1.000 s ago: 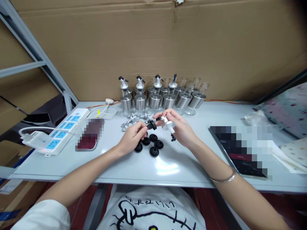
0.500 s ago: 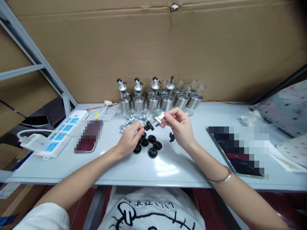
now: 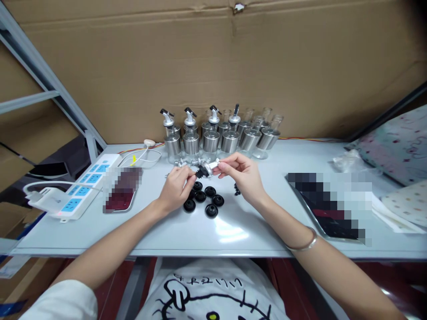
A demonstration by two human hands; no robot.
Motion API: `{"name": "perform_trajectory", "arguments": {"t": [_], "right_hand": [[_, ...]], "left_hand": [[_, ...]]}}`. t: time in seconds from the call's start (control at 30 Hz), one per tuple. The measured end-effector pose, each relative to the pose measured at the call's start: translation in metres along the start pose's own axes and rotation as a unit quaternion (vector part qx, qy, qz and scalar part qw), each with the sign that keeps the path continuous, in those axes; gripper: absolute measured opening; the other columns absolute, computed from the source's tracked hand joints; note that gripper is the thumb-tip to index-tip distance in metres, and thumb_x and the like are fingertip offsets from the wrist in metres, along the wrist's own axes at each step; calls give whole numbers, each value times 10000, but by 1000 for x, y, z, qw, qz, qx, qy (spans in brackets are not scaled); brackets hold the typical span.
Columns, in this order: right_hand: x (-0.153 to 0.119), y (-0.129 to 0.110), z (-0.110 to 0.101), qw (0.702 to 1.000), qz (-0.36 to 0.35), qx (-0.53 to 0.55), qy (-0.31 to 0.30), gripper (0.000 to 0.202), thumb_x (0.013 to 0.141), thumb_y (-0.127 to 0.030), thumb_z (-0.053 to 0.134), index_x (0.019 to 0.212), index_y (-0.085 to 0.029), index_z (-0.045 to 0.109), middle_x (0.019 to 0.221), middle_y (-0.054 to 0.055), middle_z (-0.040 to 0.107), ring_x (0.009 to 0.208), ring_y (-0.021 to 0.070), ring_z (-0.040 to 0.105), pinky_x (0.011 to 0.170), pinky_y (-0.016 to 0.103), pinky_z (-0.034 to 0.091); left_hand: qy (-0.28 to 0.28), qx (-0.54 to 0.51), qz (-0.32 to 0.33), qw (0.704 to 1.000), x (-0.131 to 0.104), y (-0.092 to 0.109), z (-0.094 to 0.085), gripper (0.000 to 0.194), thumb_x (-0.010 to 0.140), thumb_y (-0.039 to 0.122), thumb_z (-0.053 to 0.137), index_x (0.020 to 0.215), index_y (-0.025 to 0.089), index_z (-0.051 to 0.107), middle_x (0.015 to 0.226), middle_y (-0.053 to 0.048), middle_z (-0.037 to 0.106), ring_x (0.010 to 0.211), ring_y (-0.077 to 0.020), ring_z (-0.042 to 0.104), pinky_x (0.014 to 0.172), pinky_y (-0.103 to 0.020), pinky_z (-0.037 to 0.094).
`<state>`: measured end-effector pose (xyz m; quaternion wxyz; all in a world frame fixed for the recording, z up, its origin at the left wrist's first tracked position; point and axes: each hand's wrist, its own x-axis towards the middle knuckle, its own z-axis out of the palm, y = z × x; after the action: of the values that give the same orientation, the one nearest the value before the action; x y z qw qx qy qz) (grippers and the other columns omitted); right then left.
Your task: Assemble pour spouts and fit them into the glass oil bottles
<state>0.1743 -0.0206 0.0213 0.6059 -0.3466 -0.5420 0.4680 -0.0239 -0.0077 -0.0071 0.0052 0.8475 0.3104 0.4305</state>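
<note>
My left hand (image 3: 176, 186) pinches a black ribbed stopper (image 3: 201, 172). A silver pourer spout (image 3: 211, 166) is pinched by my right hand (image 3: 243, 175), its wide base against the stopper between my hands. How far the two parts fit together I cannot tell. Below them on the table lie several round black stoppers (image 3: 211, 210). Small black pieces (image 3: 237, 190) lie beside my right hand, partly hidden by it. Behind my left hand are more silver spouts (image 3: 180, 162), partly covered. Several glass bottles with steel sleeves (image 3: 211, 141) stand behind, some topped with spouts.
On the left of the table (image 3: 167, 238) are a white power strip (image 3: 83, 189) with a plugged charger and a phone (image 3: 122, 190). A tablet-like dark device (image 3: 325, 209) and a clear plastic bag (image 3: 348, 162) lie right. Cardboard (image 3: 150, 66) walls the back.
The black stopper and the silver spout were slightly apart and now meet. My right hand has moved left, and both hands are closer together.
</note>
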Motion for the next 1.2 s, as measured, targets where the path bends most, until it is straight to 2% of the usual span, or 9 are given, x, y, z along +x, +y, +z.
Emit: {"name": "perform_trajectory", "arguments": {"t": [0.13,0.2,0.3,0.4,0.5,0.6,0.73,1.0,1.2], "right_hand": [[1,1,-2,1000,18,1,-6,297,656,-417,795,708,-178,626,669,14,736,629,149,707,557,253,571],[1,2,-3,1000,24,3,-6,291,657,-409,794,717,-177,631,674,13,735,631,145,705,552,249,572],[3,4,-5,999,41,0,-21,269,671,-386,786,730,-172,633,670,14,730,625,141,700,550,245,572],[3,7,-6,997,56,-3,-55,267,685,-386,772,734,-169,625,649,7,715,585,129,685,533,239,565],[1,8,-5,996,45,-12,-77,220,739,-369,723,788,-181,621,663,-5,701,575,119,671,531,241,562],[-4,8,0,992,-3,-55,-113,177,777,-288,669,924,-197,630,837,24,709,734,135,688,654,279,586],[-12,11,8,969,-95,-179,-143,399,709,-175,682,1096,-180,585,1020,78,647,925,176,640,840,352,559],[-12,13,9,917,-213,-311,-134,341,721,-137,620,1052,-212,591,863,34,605,785,157,600,749,315,542],[-12,14,7,910,-222,-323,-136,350,732,-158,605,1072,-227,563,892,38,612,801,168,599,754,326,530]], "left_hand": [[33,-41,32,998,-2,-1,3,27,942,224,442,945,201,456,832,-22,560,739,-151,542,707,-297,445],[32,-80,31,996,-3,-3,5,178,929,241,480,1095,201,429,981,-57,557,780,-142,555,730,-296,474],[-16,-105,29,994,-3,-4,4,401,928,237,480,1302,211,339,1191,-115,521,864,-149,574,802,-318,500],[-64,-102,51,991,-4,-1,2,477,934,225,439,1388,229,295,1271,-124,511,1039,-202,556,874,-345,496],[-68,-100,54,991,-4,1,1,462,916,221,442,1366,229,342,1221,-111,532,1076,-222,540,871,-350,501],[-38,-92,36,994,-3,0,4,441,884,209,466,1315,209,379,1157,-105,534,1012,-210,548,843,-344,504],[-8,-78,26,997,-3,-4,7,413,831,191,498,1232,193,401,1083,-84,527,912,-182,547,800,-321,498],[4,-46,-13,999,-9,2,12,345,803,224,518,1126,200,398,1008,-56,542,732,-147,534,714,-308,474],[6,-61,-24,998,-8,3,14,352,810,237,503,1144,201,399,1019,-55,569,729,-148,547,757,-320,459]]}}
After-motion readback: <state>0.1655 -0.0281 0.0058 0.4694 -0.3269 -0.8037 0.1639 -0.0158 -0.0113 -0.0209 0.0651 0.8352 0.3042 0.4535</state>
